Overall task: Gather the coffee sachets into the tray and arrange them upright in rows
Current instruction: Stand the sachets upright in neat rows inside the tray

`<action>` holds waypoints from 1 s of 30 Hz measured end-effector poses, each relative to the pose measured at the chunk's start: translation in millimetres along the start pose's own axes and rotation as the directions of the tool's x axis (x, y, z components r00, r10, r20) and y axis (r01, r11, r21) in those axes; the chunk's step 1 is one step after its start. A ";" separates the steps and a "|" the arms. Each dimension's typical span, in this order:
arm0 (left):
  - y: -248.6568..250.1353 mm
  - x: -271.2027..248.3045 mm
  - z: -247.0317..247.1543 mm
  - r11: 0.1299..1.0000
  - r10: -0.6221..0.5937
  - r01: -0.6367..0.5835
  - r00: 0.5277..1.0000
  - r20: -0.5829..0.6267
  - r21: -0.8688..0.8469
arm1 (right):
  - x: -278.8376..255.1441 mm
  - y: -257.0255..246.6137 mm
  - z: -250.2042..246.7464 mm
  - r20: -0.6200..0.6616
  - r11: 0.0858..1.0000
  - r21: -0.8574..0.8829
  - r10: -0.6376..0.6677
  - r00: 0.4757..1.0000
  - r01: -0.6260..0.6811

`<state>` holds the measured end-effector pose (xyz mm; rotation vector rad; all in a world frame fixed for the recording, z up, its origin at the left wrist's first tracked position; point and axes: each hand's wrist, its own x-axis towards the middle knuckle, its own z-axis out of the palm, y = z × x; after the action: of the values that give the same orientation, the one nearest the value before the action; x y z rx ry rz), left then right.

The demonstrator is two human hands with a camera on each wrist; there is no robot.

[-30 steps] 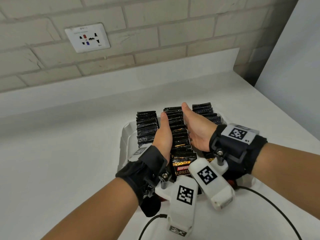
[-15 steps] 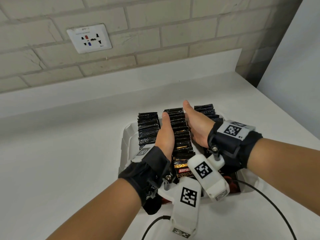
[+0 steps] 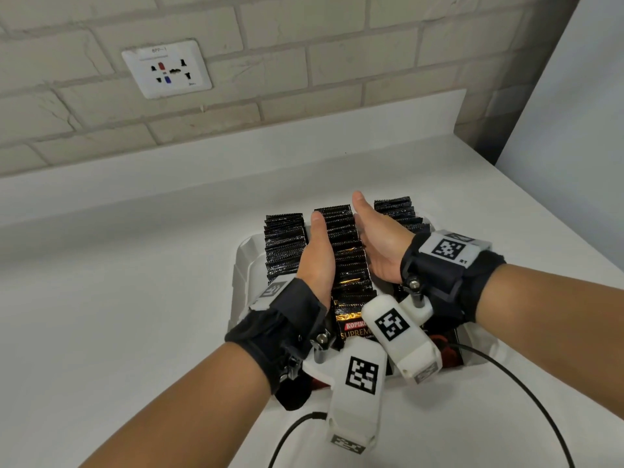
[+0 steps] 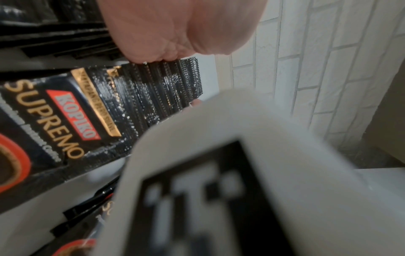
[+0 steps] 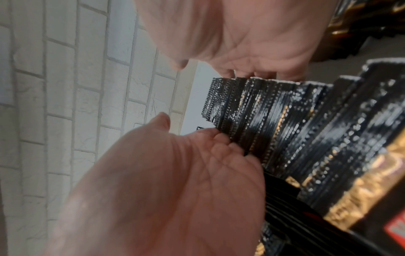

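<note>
Three rows of black coffee sachets stand upright in a white tray [image 3: 243, 275]. My left hand [image 3: 317, 255] and right hand [image 3: 378, 244] lie flat on edge against either side of the middle row [image 3: 344, 251], fingers straight and reaching down between the rows. The left row [image 3: 285, 244] and right row [image 3: 398, 212] stand just outside my hands. The right wrist view shows my right hand [image 5: 175, 181] with its fingers [image 5: 219, 138] touching the row's side [image 5: 274, 124]. The front sachet [image 4: 54, 121] faces me, printed KOPIKO SUPREMO.
The tray sits on a white counter [image 3: 118, 315] against a brick wall with a power socket [image 3: 167, 69]. A white panel [image 3: 574, 146] stands to the right. Black cables [image 3: 540, 417] trail from the wrist cameras over the near counter.
Both hands have stayed flat against the sides of the middle row. Only small shifts of the wrists and of my head show.
</note>
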<state>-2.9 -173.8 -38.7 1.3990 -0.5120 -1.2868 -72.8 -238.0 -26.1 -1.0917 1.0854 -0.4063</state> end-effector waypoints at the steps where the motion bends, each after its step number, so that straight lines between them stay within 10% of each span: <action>1: -0.2 0.2 -0.2 1.000 -0.002 0.002 1.000 -0.008 -0.002 | -4.1 -1.9 2.1 0.005 1.000 -0.008 -0.004 1.000 0.004; 17: 29.1 -34.9 -13.7 0.986 0.033 -0.064 0.980 0.195 0.155 | -81.8 -15.3 -22.7 0.161 0.966 -0.174 -0.163 0.973 0.190; 23: 66.2 -82.7 -56.1 0.893 0.082 -0.199 0.954 0.289 0.403 | -112.1 -3.0 -30.6 0.407 0.646 -0.695 -0.009 0.914 0.316; 30: 30.9 -102.6 -89.2 0.686 -0.264 -0.058 0.909 0.322 0.726 | -104.9 31.8 -12.4 0.464 0.289 -0.872 0.232 0.855 0.395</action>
<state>54.5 -57.3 12.0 1.8224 -1.3704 -1.5634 -138.7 -153.0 -1.3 -2.2223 0.6888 0.6265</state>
